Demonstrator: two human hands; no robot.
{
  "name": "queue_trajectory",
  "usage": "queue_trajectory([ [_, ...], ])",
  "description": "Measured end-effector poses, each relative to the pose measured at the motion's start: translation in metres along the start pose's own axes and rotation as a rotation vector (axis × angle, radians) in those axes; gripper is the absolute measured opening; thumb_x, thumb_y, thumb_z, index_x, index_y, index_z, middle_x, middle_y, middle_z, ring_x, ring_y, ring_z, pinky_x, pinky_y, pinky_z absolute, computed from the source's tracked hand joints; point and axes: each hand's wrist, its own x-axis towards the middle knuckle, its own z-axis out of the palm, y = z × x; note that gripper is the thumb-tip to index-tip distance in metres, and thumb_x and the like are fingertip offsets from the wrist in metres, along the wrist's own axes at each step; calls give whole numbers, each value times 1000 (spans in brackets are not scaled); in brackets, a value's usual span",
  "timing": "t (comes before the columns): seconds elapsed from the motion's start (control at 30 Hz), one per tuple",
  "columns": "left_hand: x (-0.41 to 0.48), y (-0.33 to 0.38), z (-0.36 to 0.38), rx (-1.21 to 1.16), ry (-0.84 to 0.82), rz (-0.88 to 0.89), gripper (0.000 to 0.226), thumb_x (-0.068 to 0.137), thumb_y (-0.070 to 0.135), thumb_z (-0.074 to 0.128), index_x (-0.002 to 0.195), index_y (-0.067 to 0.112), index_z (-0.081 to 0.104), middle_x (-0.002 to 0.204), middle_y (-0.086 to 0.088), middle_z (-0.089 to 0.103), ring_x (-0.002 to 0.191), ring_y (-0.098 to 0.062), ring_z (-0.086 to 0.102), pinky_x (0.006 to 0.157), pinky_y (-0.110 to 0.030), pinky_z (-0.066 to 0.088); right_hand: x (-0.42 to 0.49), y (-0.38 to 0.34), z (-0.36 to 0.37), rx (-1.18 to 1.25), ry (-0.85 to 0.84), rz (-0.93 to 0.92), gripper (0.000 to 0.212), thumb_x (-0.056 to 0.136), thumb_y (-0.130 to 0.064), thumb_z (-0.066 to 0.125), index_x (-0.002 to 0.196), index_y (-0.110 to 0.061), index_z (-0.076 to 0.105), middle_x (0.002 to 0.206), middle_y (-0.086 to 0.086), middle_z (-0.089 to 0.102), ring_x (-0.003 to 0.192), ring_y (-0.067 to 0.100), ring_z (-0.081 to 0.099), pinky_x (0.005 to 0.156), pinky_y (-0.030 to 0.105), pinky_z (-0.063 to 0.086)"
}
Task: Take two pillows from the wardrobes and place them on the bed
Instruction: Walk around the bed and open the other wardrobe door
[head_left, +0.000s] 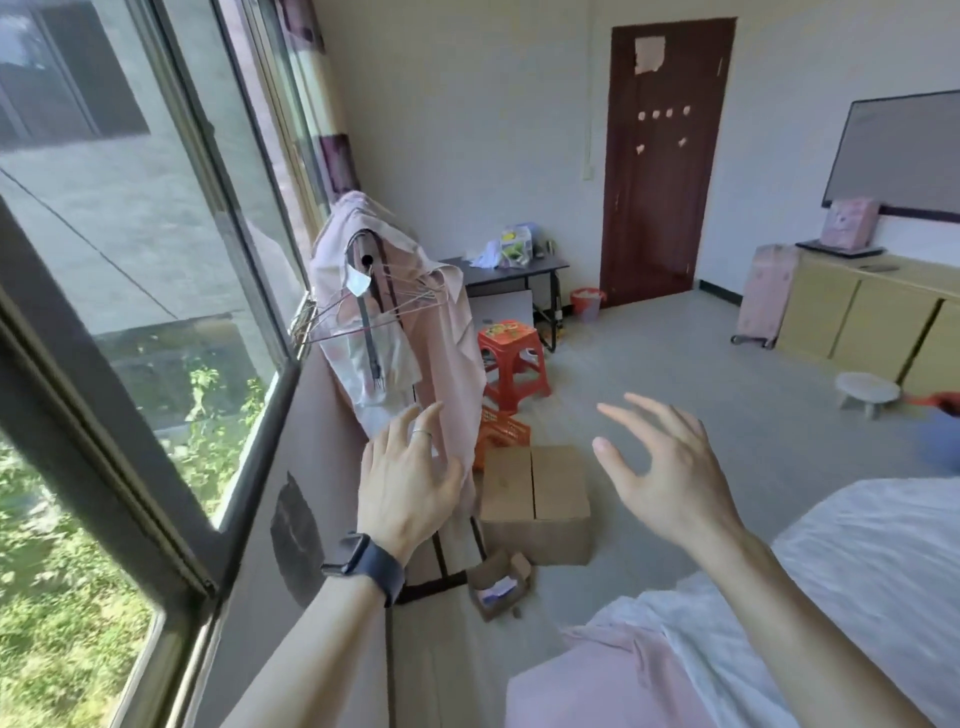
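My left hand, with a ring and a dark wristwatch, is raised with fingers spread, in front of pink cloth hanging on a clothes rack. My right hand is also raised with fingers apart and holds nothing. The bed with a white sheet and a pink cover lies at the lower right, under my right forearm. No pillow and no wardrobe is in sight.
A large window fills the left. Cardboard boxes and a red stool stand on the floor ahead. Farther off are a dark desk, a brown door, a yellow cabinet and a pink suitcase.
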Motion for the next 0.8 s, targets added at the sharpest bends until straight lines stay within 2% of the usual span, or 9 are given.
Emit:
queue_trajectory([
  [0.3,218,-9,100,-31,-28,132,59,92,42,57,146,24,44,150,-6,45,137,-30,43,113,-45,35,174,76,69,-63,127,113,40,94,-45,62,133,-35,65,145,-4,55,131,28,47,108,38,38],
  [0.6,380,12,227,-113,-184,284,60,92,40,57,148,25,43,152,-3,42,139,-28,39,114,-43,31,278,168,138,-137,192,278,39,93,-39,65,132,-31,66,141,-2,58,130,25,46,108,31,34],
  [0.8,480,32,315,-178,-321,441,58,94,41,55,148,26,41,153,-3,41,140,-28,38,114,-45,32,339,233,196,-203,249,439,38,93,-32,70,129,-22,69,137,6,62,131,28,51,111,36,35],
])
